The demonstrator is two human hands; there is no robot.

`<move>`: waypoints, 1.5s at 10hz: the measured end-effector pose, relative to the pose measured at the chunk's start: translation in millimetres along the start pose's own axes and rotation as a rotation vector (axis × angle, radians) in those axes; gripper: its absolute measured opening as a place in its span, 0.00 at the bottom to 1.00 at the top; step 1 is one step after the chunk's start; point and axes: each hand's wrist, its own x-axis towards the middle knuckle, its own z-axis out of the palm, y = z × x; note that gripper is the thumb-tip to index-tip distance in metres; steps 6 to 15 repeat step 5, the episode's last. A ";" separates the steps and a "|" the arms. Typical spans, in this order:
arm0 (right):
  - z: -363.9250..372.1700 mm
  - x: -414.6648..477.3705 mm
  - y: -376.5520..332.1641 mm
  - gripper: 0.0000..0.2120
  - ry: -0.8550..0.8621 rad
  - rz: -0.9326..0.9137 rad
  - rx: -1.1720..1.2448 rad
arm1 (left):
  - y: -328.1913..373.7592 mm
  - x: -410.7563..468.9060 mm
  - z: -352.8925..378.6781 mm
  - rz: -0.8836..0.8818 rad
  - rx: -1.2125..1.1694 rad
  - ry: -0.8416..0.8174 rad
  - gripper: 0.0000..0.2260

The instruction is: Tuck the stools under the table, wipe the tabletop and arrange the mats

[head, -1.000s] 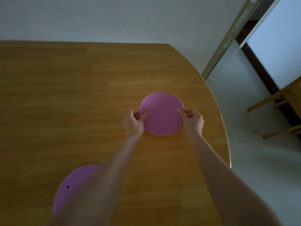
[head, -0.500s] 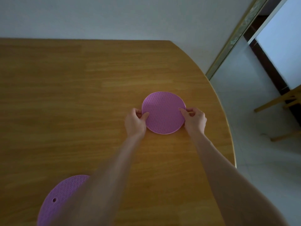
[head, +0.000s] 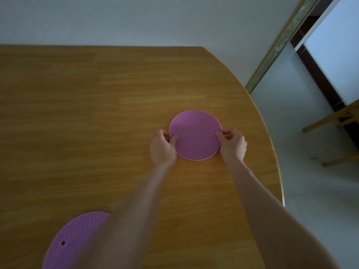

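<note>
head view: a round pink mat (head: 195,135) lies on the wooden table (head: 97,113), toward its curved right edge. the left hand (head: 162,147) pinches the mat's left rim: its thumb (head: 173,139) lies on top of the patterned face and the other fingers are curled at the rim behind it. the right hand (head: 233,144) pinches the right rim the same way, its thumb tip just beside the mat's small hole (head: 214,130), with the fingers curled against the edge. whether the mat is lifted off the wood cannot be told. a second mat (head: 77,237), same colour and pattern, lies flat at the near left, partly hidden by the left forearm. wooden stool legs (head: 330,123) stand on the pale floor, to the right of the table.
</note>
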 end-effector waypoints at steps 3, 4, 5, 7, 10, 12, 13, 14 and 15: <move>0.1 -7.7 2.5 0.07 -0.006 -0.030 0.036 | -5.0 -8.4 -6.7 0.033 -0.051 -0.040 0.19; -2.3 -20.9 -4.5 0.07 -0.024 -0.070 0.030 | -2.6 -18.6 -24.4 0.016 -0.045 -0.038 0.23; -3.1 -39.6 -23.6 0.08 -0.074 -0.094 0.108 | -4.5 -24.5 -48.3 -0.001 -0.098 -0.008 0.24; -3.1 -39.6 -23.6 0.08 -0.074 -0.094 0.108 | -4.5 -24.5 -48.3 -0.001 -0.098 -0.008 0.24; -3.1 -39.6 -23.6 0.08 -0.074 -0.094 0.108 | -4.5 -24.5 -48.3 -0.001 -0.098 -0.008 0.24; -3.1 -39.6 -23.6 0.08 -0.074 -0.094 0.108 | -4.5 -24.5 -48.3 -0.001 -0.098 -0.008 0.24; -3.1 -39.6 -23.6 0.08 -0.074 -0.094 0.108 | -4.5 -24.5 -48.3 -0.001 -0.098 -0.008 0.24; -3.1 -39.6 -23.6 0.08 -0.074 -0.094 0.108 | -4.5 -24.5 -48.3 -0.001 -0.098 -0.008 0.24; -3.1 -39.6 -23.6 0.08 -0.074 -0.094 0.108 | -4.5 -24.5 -48.3 -0.001 -0.098 -0.008 0.24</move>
